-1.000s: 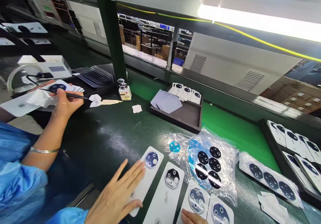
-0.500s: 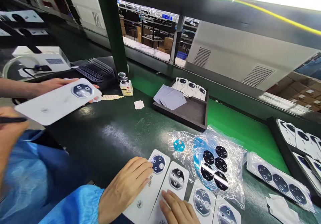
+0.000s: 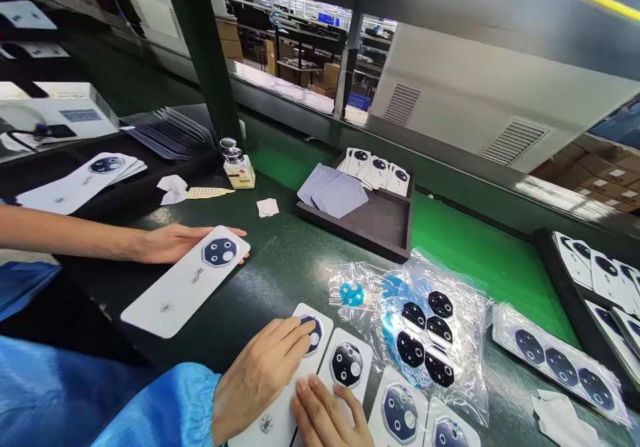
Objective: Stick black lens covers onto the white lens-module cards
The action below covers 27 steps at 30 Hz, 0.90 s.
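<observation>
Cards of white stock [image 3: 267, 425] lie in a row along the near edge of the counter [image 3: 273, 287], each bearing a dark octagonal lens cover with round openings. My left hand [image 3: 260, 373] lies flat across the first card, fingers together and tips over its lens cover [image 3: 316, 335], gripping nothing. My right hand [image 3: 325, 410] rests just beside it, its fingers lightly spread over the lower end of the second card [image 3: 359, 343], open and holding nothing. Two more cards [image 3: 400, 413] sit to the right, cut off by the bottom of my view.

The counter is a dark green mat, with a brighter green strip [image 3: 475, 280] along its far side. Past a dark green post [image 3: 200, 47], cardboard boxes [image 3: 330, 73] and workbenches show through a gap between white louvred panels [image 3: 450, 100].

A co-worker's hand [image 3: 180, 243] reaches in from the left and touches another white card [image 3: 185, 283]. Near my hands lies a clear plastic bag [image 3: 440, 360] of black octagonal pieces. Beyond it sits a dark tray [image 3: 355, 233] of stacked cards, and a small glass bottle [image 3: 239, 168] stands by the post.
</observation>
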Each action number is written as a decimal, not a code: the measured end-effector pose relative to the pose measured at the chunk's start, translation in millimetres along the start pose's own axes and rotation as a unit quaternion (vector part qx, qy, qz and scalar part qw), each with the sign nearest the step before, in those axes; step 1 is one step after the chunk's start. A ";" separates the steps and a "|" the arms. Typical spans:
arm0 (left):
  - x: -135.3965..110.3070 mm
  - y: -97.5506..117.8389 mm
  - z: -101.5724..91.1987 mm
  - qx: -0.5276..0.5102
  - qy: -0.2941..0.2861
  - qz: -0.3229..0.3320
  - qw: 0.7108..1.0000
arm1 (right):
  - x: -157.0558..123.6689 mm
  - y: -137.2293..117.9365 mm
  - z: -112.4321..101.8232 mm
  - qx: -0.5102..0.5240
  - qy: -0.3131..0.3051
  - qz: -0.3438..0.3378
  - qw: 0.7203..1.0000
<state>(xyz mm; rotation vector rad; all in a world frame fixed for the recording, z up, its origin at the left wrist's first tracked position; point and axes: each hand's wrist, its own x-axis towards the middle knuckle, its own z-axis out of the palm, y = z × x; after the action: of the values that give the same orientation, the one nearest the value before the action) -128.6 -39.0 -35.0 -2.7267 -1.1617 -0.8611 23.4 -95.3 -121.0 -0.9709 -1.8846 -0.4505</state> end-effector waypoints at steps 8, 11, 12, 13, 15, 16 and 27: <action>5.7 1.7 -0.2 0.035 0.014 0.005 0.999 | 10.7 0.7 -2.7 0.006 0.006 0.019 1.000; 6.8 3.4 -1.5 0.046 0.018 0.010 0.999 | 22.6 2.8 -6.7 0.015 0.016 0.017 1.000; 7.2 3.3 -1.9 0.052 0.021 0.013 0.998 | 26.8 3.8 -8.9 0.016 0.014 0.012 1.000; 7.7 2.3 -2.2 0.053 0.024 0.017 0.998 | 31.0 4.9 -11.6 0.016 0.002 0.004 1.000; 9.7 -2.7 -2.7 0.026 0.013 0.031 0.999 | 38.4 7.2 -17.2 0.015 -0.030 -0.017 0.999; 11.5 -7.0 -3.0 -0.009 -0.001 0.036 0.999 | 41.4 8.1 -19.8 0.014 -0.043 -0.026 0.999; 56.1 -42.6 -4.1 -0.273 -0.269 -0.089 0.919 | 43.9 11.9 -28.9 0.009 -0.084 -0.066 0.994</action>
<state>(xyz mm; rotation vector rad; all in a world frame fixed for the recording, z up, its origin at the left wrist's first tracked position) -128.0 26.8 -9.6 -3.5165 -1.4544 -0.5080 38.3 -87.6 -69.8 -0.8994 -2.1097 -0.4395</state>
